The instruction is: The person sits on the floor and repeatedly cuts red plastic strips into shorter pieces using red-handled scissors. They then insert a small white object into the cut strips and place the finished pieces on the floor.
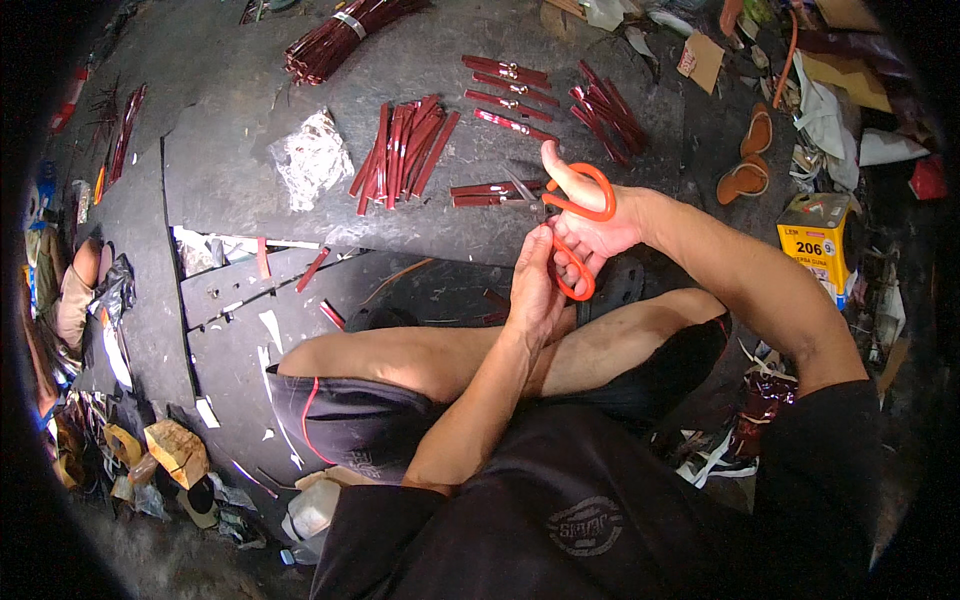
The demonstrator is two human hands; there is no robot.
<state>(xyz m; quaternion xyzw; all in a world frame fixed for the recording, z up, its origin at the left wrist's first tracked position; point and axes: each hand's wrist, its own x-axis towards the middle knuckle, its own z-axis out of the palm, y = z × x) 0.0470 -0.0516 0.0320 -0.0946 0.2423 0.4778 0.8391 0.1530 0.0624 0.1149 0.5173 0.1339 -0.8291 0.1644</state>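
My right hand (605, 220) has a pair of scissors with orange handles (600, 212), its thumb through the upper loop and fingers at the lower one. The scissors' handles are spread wide and the blades point away to the left. Just below the blades, my left hand (538, 285) is closed with its fingertips against the scissors near the pivot; whatever it pinches is hidden. Dark red strips (480, 193) lie by the blade tips. Beyond them, several red strips with a shiny metallic piece at the middle (510, 87) lie in a row.
Loose red strips (395, 160) and another pile (608, 110) lie on the dark work surface (230, 120), with a tied bundle (335, 40) at the back. A crumpled clear plastic bag (313, 155) is at left. Sandal soles (743, 180) and a yellow can (815, 240) stand right amid scraps.
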